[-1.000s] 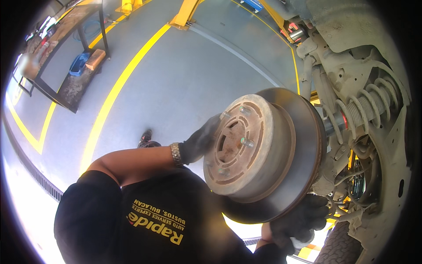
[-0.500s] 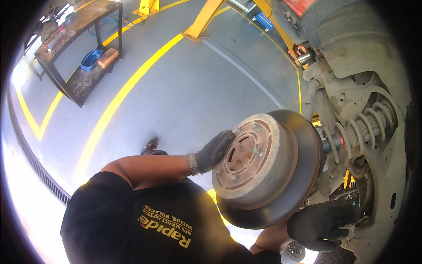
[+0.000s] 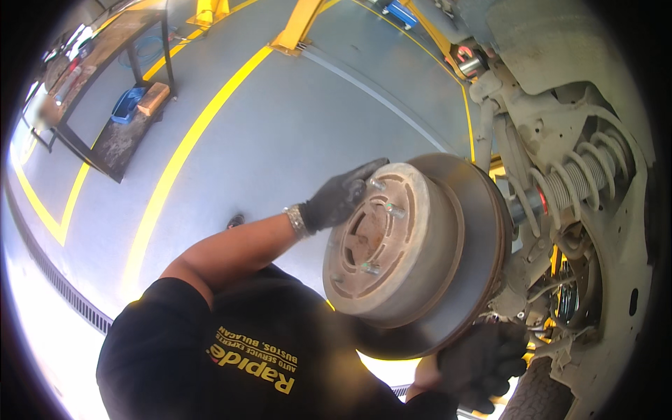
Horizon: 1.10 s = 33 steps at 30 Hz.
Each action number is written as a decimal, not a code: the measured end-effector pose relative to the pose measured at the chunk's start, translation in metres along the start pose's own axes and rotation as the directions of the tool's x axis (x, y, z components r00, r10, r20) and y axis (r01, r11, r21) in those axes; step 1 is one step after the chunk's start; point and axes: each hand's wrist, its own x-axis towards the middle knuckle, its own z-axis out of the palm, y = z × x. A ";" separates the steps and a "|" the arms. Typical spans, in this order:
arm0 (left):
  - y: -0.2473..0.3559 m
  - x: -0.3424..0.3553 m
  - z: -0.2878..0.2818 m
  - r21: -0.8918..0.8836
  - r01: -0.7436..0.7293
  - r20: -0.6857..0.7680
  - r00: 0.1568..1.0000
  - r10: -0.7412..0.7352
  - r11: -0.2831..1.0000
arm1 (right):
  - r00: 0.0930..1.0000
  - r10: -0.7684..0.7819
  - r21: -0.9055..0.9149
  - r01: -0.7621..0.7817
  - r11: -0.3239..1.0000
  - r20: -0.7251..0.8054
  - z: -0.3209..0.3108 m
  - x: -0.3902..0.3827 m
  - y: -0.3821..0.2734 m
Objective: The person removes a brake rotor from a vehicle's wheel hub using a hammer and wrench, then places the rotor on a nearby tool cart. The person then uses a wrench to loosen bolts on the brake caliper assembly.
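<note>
A brake disc [image 3: 483, 231] with a raised, rust-stained hub section [image 3: 420, 259] is mounted on a vehicle's suspension. Several wheel studs [image 3: 395, 211] stand out from its face. My left hand [image 3: 336, 199], in a black glove, lies along the upper left rim of the hub section with fingers stretched out. Below the disc's lower right edge is my right hand [image 3: 483, 364], also gloved, its fingers apart and nothing visible in them. Part of that hand sits close to the disc's back side, where contact cannot be made out.
A coil spring over a shock absorber [image 3: 584, 178] and dusty suspension arms [image 3: 504, 133] stand right of the disc. A tyre [image 3: 539, 392] shows below. At the far left is a workbench [image 3: 105, 52] with a blue tray [image 3: 127, 105]. A yellow lift post [image 3: 297, 28] rises behind.
My right hand has moved left, from the suspension parts toward the disc's lower edge. My left hand stays at the hub rim, slightly higher. The view has shifted, and the studs appear turned.
</note>
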 end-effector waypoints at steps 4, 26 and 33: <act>-0.001 -0.018 -0.007 -0.348 0.228 0.123 0.973 -0.196 0.910 | 0.999 -0.021 -0.017 0.021 1.000 -0.032 0.005 0.026 0.008; 0.024 -0.011 0.018 -0.002 0.155 -0.052 0.986 -0.155 0.988 | 0.906 -0.355 -0.364 0.259 0.895 -0.229 0.031 0.040 0.038; 0.017 -0.012 0.014 0.153 0.047 -0.113 0.993 -0.029 0.987 | 0.993 -0.118 -0.170 0.116 0.979 -0.004 0.017 0.022 0.031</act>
